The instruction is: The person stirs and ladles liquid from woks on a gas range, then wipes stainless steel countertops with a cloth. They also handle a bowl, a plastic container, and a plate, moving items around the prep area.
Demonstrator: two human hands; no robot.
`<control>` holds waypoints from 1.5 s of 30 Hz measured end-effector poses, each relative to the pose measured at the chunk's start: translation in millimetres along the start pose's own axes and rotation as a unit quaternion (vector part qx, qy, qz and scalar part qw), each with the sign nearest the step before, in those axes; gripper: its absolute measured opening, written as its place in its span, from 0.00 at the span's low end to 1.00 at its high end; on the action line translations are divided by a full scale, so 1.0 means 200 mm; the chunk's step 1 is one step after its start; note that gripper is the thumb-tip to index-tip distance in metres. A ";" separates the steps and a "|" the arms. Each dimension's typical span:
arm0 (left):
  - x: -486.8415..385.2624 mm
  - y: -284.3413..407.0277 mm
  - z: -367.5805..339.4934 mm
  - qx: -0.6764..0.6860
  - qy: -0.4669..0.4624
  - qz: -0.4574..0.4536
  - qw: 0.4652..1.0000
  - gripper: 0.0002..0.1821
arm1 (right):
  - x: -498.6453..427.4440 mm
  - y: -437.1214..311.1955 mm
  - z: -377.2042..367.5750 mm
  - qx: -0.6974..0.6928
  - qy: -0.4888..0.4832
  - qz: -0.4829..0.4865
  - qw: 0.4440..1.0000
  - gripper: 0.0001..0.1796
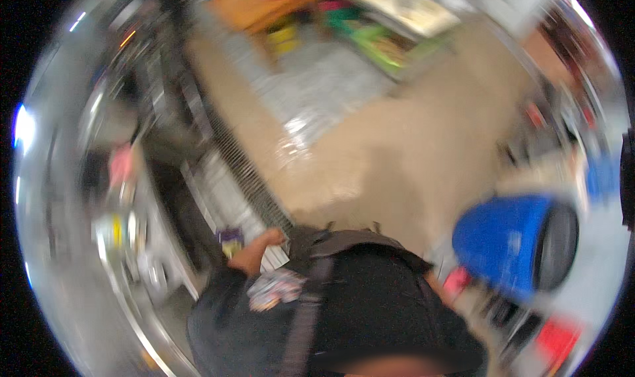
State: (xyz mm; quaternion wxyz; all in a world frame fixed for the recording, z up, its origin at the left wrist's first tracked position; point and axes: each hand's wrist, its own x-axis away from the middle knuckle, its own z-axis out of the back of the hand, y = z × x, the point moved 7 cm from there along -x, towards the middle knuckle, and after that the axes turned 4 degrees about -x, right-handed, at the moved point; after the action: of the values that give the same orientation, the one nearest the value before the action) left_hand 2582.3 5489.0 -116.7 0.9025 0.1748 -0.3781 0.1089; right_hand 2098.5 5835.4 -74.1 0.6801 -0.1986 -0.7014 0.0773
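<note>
The view is strongly blurred. My left hand (pixel 265 245) hangs low beside my dark apron (pixel 367 287), over a floor drain's pale edge. A small purple-and-yellow item (pixel 230 242) shows right beside that wrist; whether I hold it is not clear. On the dark sleeve close by is a multicoloured patch (pixel 277 290). My right arm reaches down on the other side of my body, and a pink-red thing (pixel 456 281) shows at its end. My right hand cannot be made out apart from it. A blue barrel (pixel 501 245) stands just beyond.
A slatted drain grate (pixel 243 163) crosses the tan floor (pixel 421 129) on the left, along a metal counter (pixel 168 263) holding blurred items. Ahead, a pale tray (pixel 402 7) rests above a green crate (pixel 367 42), near an orange surface (pixel 258 5). A red object (pixel 558 337) lies lower right.
</note>
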 end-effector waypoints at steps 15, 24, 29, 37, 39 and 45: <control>-2.23 0.08 3.02 0.252 0.271 0.191 0.909 0.21 | 0.03 -0.79 2.67 0.470 0.210 0.339 0.788 0.24; -3.79 2.02 5.00 0.164 0.144 -0.307 0.926 0.27 | 0.29 -0.63 3.79 -0.153 0.527 0.148 0.823 0.26; -4.53 2.00 5.42 0.132 0.106 -0.212 0.962 0.29 | -0.09 -0.42 4.40 -0.459 0.446 -0.040 0.767 0.14; -4.66 0.54 5.33 0.023 -0.059 0.162 0.985 0.21 | -0.20 -1.88 6.06 -0.062 0.370 0.124 0.918 0.23; -4.73 0.51 5.57 0.058 0.028 0.241 0.968 0.19 | -0.11 -2.23 6.54 -0.079 0.393 0.130 0.907 0.22; -5.70 0.69 6.36 -0.041 0.199 0.072 0.977 0.18 | -0.17 -2.99 7.56 0.077 0.471 0.150 0.866 0.23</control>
State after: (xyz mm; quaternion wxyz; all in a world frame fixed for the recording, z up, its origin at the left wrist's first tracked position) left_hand 929.7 5035.4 -76.0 0.9558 0.0854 -0.2071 0.1903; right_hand 505.1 5523.4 26.1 0.9229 -0.2612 -0.2514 0.1296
